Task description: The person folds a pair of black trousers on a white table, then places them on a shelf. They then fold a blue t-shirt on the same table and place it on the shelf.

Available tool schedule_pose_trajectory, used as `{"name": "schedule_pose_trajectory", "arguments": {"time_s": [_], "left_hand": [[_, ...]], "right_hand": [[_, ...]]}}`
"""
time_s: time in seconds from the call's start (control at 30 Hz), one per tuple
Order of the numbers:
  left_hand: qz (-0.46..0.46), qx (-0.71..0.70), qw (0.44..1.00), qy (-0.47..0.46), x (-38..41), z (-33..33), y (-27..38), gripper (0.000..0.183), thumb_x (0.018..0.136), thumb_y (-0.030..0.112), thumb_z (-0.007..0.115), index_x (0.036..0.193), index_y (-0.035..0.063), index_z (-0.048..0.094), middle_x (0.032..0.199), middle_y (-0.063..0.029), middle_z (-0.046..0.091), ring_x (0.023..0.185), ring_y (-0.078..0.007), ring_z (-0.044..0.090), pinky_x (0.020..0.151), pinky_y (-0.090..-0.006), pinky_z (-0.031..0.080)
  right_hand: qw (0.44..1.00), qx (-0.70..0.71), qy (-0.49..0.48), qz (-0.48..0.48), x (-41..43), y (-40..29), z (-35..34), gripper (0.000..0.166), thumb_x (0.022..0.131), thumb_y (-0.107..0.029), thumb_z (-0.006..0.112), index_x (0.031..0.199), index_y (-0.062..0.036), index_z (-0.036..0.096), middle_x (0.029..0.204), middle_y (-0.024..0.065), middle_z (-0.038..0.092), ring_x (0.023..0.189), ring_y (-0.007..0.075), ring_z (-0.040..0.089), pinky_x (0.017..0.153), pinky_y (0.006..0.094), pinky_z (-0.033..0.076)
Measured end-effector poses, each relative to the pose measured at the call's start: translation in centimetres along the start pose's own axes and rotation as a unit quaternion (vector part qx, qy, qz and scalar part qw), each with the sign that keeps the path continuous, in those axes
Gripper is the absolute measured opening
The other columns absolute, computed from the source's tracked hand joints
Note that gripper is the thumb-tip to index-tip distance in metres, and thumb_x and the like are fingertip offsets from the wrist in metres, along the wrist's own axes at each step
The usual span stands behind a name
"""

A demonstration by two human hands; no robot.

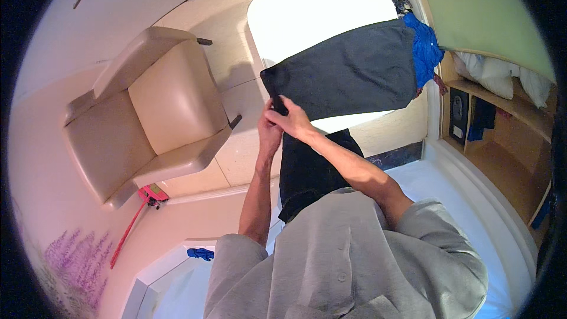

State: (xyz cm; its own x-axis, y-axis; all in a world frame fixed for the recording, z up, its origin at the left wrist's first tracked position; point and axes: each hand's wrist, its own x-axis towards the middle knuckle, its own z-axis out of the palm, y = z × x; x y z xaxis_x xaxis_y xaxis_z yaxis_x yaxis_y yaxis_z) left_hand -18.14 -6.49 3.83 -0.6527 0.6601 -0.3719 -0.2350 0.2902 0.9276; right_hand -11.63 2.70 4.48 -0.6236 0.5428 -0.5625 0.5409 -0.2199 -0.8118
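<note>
A dark grey cloth garment [350, 68], possibly trousers, lies folded lengthwise over a bright white table top [319, 13]. Its narrower end points left, towards my hands. My left hand [269, 126] and my right hand [290, 117] meet at that end's near corner, with a bunched dark edge of the cloth pinched between their fingers. The left fingertips are partly hidden behind the right hand. Beyond the garment's wide end, a crumpled blue cloth [423, 48] rests at the table's right side, with a dark patterned cloth [398, 0] above it.
A beige padded armchair [177, 97] stands to the left. Below it a red-handled broom [128, 232] leans by the wall. At right a wooden shelf unit [509, 106] holds white bags [487, 75] and a black safe-like box [458, 113]. A small blue cloth [200, 254] lies on a ledge at lower left.
</note>
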Motion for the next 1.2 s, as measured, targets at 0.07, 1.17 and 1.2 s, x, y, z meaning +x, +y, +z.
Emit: {"name": "schedule_pose_trajectory", "arguments": {"time_s": [0.07, 1.17, 1.2], "left_hand": [[-0.087, -0.117, 0.988, -0.044, -0.9, 1.7, 0.7, 0.065, 0.084, -0.006, 0.065, 0.144, 0.0050, 0.043, 0.109, -0.0072, 0.061, 0.102, -0.0159, 0.060, 0.088, -0.0296, 0.052], [0.056, 0.415, 0.858, -0.298, 20.5, 4.3, 0.7, 0.054, 0.068, 0.030, 0.086, 0.112, 0.0028, 0.070, 0.101, -0.0157, 0.070, 0.095, -0.0245, 0.066, 0.088, -0.0365, 0.051], [0.013, 0.439, 0.849, -0.295, 21.1, 4.0, 0.6, 0.049, 0.070, 0.034, 0.084, 0.105, 0.0019, 0.072, 0.094, -0.0153, 0.070, 0.090, -0.0238, 0.067, 0.084, -0.0369, 0.052]], "right_hand": [[0.997, 0.059, 0.017, 0.048, 0.7, 1.0, -1.7, 0.066, 0.086, -0.036, 0.068, 0.134, 0.0066, 0.050, 0.103, 0.0254, 0.069, 0.091, 0.0283, 0.071, 0.078, 0.0379, 0.056], [0.944, -0.316, 0.075, -0.052, 0.1, 8.1, -15.6, 0.041, 0.086, -0.019, 0.067, 0.125, -0.0068, 0.061, 0.136, 0.0177, 0.049, 0.124, 0.0362, 0.049, 0.105, 0.0430, 0.044], [0.946, -0.319, 0.052, 0.016, 0.1, 8.4, -15.7, 0.055, 0.086, -0.026, 0.070, 0.134, -0.0073, 0.053, 0.149, 0.0187, 0.036, 0.135, 0.0358, 0.040, 0.112, 0.0424, 0.037]]}}
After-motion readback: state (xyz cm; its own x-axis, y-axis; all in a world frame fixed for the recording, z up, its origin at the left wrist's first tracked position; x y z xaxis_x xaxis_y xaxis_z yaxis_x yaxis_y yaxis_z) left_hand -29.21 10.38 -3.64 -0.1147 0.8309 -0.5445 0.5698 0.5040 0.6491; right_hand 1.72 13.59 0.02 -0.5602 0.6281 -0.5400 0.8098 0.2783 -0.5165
